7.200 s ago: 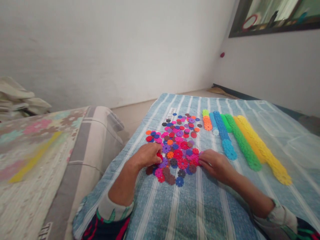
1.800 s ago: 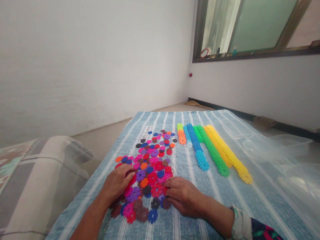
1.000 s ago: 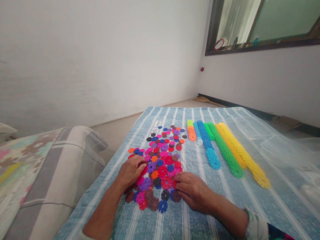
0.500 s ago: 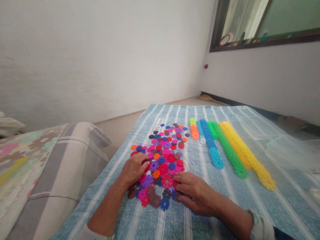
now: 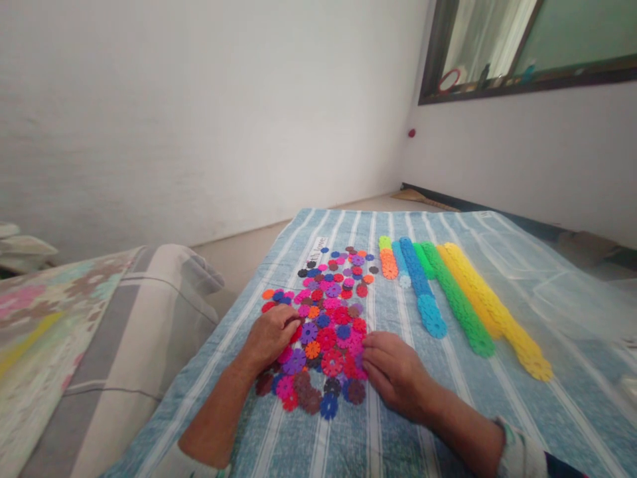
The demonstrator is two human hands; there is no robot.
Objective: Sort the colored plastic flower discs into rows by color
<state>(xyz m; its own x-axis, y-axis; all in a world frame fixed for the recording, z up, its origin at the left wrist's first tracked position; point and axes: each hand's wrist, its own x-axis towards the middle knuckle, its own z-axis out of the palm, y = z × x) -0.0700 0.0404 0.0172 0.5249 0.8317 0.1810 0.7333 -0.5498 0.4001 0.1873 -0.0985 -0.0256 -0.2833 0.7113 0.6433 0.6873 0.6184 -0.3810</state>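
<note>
Head view. Plastic flower discs are sorted by colour on a striped blue cloth [image 5: 398, 431].

Laid out: six overlapping lines of discs lie side by side on the far right of the cloth, each in a single colour. There is a short orange row [image 5: 389, 264] with a few light green discs [image 5: 383, 242] at its far end, a short pale blue row [image 5: 399, 259], a long blue row [image 5: 421, 292], a long green row [image 5: 455, 305] and the longest, a yellow row [image 5: 492, 309]. The rows touch or nearly touch one another.

Not laid out: a loose pile of mixed discs [image 5: 323, 318] in red, pink, purple, dark blue, orange and brown is spread flat just left of the rows. By this judgement roughly half of the pieces are arranged, and the red, pink, purple and brown ones have no row of their own.

The left hand [image 5: 271, 335] rests on the pile's left edge with fingers curled over the discs; whether one is pinched cannot be told. The right hand [image 5: 395, 372] lies palm down and open at the pile's right edge, with its fingertips touching red discs and nothing gripped.

A grey-striped pillow [image 5: 149, 318] lies left of the cloth, and a clear plastic sheet [image 5: 547, 285] covers its right side.
</note>
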